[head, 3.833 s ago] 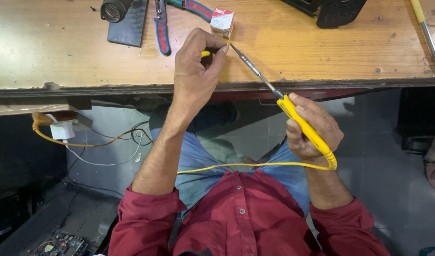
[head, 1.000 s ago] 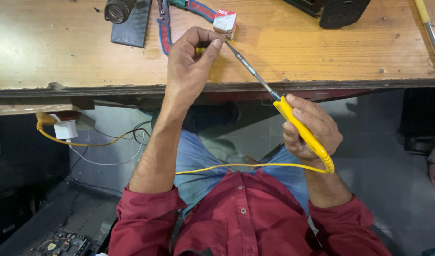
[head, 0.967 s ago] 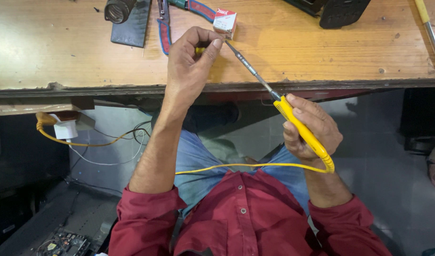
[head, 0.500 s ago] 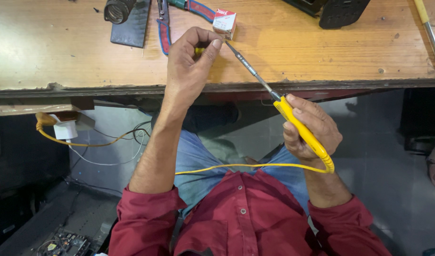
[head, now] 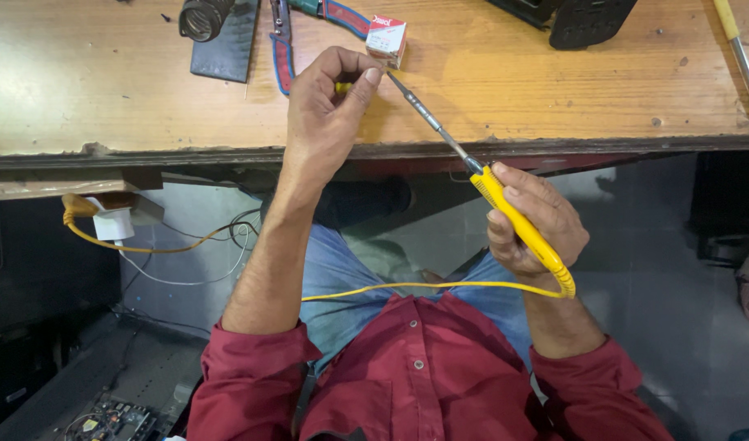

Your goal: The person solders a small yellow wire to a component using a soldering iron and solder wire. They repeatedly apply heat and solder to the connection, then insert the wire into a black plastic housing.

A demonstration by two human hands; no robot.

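right hand: closed round the yellow handle of a soldering iron, at 4 o'clock of frame centre, below the desk edge. Grip full, fingers wrapped over the top.
iron cord: yellow, runs from the handle butt toward 9 o'clock across the lap, over the red shirt.
iron shaft: metal, angled up toward 11 o'clock; tip meets the left hand's fingertips over the desk.
left hand: at 12 o'clock, reaching up over the desk edge. Thumb and fingers pinched narrow on a small yellow piece, likely a wire end or sleeve; too small to tell which.
contact: iron tip looks touching or just beside the pinched piece. No smoke or solder visible, so can't tell if a joint is made.
progress, judged: piece held, iron brought to it; work looks mid-step at the heating point. Nothing in view shows a finished joint.
desk: worn wood, front edge chipped.
small box: white and red, just beyond the left fingertips, 12 o'clock.
pliers: blue-and-red handles, just left of that hand, 11 o'clock.
dark plate: flat, with a round black lens-like part on it, 10 o'clock, far edge.
black device: far edge, 1 o'clock, cut off by the frame.
under desk: white plug adapter with orange cable, 9 o'clock.
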